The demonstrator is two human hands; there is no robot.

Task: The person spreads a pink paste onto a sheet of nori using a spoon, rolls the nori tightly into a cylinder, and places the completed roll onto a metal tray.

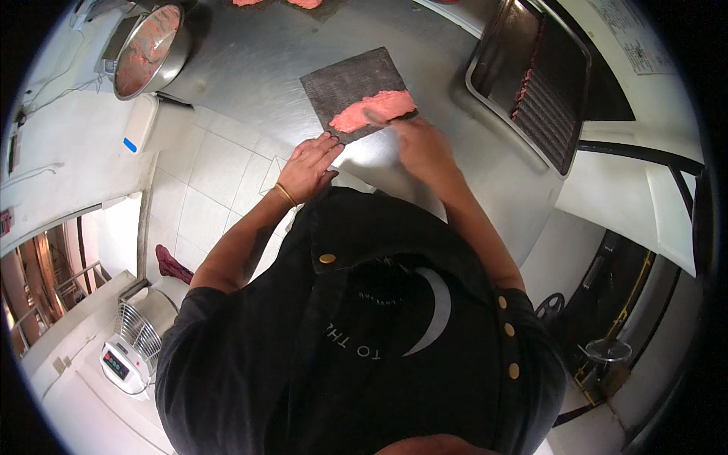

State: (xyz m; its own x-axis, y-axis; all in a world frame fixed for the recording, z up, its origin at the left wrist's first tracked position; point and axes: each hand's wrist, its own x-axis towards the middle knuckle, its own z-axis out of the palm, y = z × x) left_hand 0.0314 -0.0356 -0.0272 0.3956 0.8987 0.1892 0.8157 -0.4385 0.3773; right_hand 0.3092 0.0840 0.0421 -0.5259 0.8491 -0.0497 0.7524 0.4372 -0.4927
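Observation:
A dark, square mesh mat (341,80) lies on the steel table near its front edge, with an uneven band of pink paste (353,115) across its lower part. The fingers of my left hand (311,163) lie extended on the mat's near-left corner, holding nothing. My right hand (421,148), at the mat's right, grips a small spatula (376,117) whose blade rests in the paste; its handle is mostly hidden by the hand.
A paste-smeared steel bowl (174,64) sits upper left. Dark trays (560,114), one ridged, are at right. More pink paste on dark mats (303,4) shows at the top. A white machine with wire guard (121,364) stands lower left, beyond the tiled floor (208,167).

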